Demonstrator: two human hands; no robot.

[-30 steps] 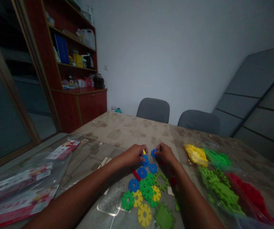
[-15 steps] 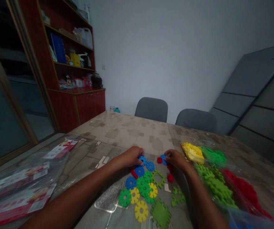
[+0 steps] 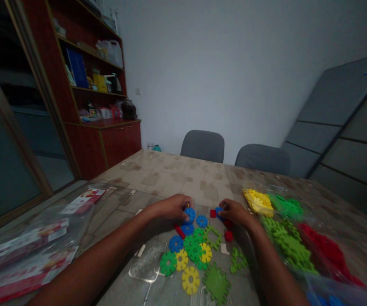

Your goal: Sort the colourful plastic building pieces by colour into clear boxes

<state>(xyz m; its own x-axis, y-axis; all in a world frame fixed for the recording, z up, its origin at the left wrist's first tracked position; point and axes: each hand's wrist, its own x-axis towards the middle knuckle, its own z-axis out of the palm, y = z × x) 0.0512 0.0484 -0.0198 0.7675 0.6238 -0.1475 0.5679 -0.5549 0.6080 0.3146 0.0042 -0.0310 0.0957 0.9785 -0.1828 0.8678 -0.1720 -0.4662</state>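
Note:
My left hand (image 3: 180, 208) is closed on a blue notched disc (image 3: 189, 216), fingers behind it and thumb at its edge. A small yellow bit shows by those fingertips. To the right, my right hand (image 3: 232, 211) pinches another blue disc (image 3: 218, 211), with a red block (image 3: 213, 213) at its left side. Beneath and between the hands lie connected or overlapping blue, green and yellow discs, among them a green disc (image 3: 168, 263) and a yellow disc (image 3: 190, 280). A red bar (image 3: 179, 231) sits below my left hand, and a red piece (image 3: 228, 236) below my right.
Olive-green pieces, a square (image 3: 217, 284), a frame (image 3: 213, 237) and a triangle (image 3: 238, 260), lie nearby. Bags of yellow pieces (image 3: 258, 202), green pieces (image 3: 287, 205) and red pieces (image 3: 328, 250) are at right. Plastic packaging (image 3: 33, 250) lies left; grey chairs (image 3: 202, 145) stand behind the table.
The blue disc in my left hand has turned to face the camera more fully, and a yellow bit now shows at the fingertips. My right hand has hardly moved.

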